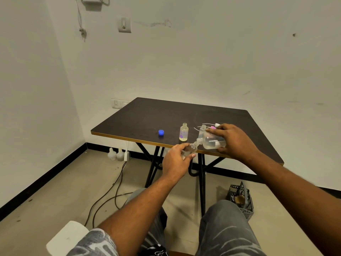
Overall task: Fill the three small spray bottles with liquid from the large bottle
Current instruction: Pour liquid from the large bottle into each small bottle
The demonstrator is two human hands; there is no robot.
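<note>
Right hand (234, 143) grips tilted large bottle (212, 143), its spout apparently touching 1 small spray bottle (191, 148) gripped by left hand (175, 160).

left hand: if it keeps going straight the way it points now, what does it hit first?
Likely the large bottle tilted in the right hand. The left hand points toward it, and the small bottle it holds sits at that bottle's mouth. Depth is hard to judge.

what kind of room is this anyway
Probably a bare spare room used as a makeshift workspace: plain scuffed walls with a switch plate, one small dark table on black legs, and loose cables trailing across the floor.
</note>
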